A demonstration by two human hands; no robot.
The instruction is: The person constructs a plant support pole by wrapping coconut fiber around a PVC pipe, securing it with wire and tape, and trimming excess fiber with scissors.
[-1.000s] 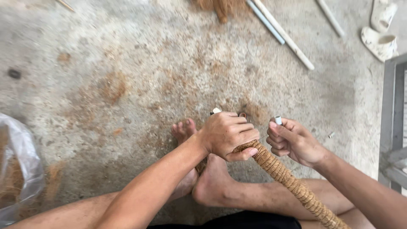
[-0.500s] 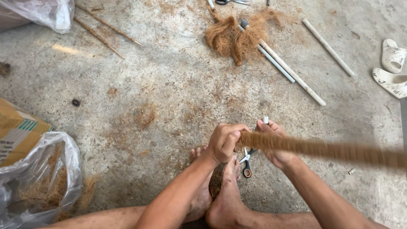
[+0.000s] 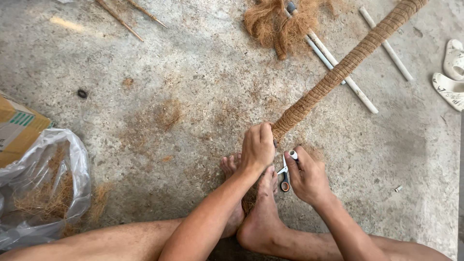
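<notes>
Seated on a bare concrete floor [image 3: 145, 145], a person works at the near end of a long pole wrapped in brown fibre.

Pole: the fibre-wrapped pole [image 3: 338, 75] lies flat on the floor, its long axis running from the hands out toward two o'clock and off the top edge of the view.

Near end: it stops just above the person's bare feet [image 3: 256, 203], right under the hands.

Left hand: the left hand [image 3: 257, 147] is closed over the pole's near end, fingers curled down around the fibre; it is the hand on the pole.

Right hand: the right hand [image 3: 309, 176] sits just at four o'clock from the left, curled around a small white tube [image 3: 293, 154]; whether it also touches the pole cannot be told.

Scissors: small scissors [image 3: 284, 176] with orange in the handle lie on the floor between the two hands, beside the right foot.

Twelve o'clock: a loose clump of fibre [image 3: 270, 24] and bare white rods [image 3: 357, 92] lie well apart from the hands.

Nine o'clock: a clear plastic bag [image 3: 43, 193] of fibre sits beside a cardboard box [image 3: 14, 128].

Three o'clock: pale sandals [image 3: 452, 72] rest near the edge.
</notes>
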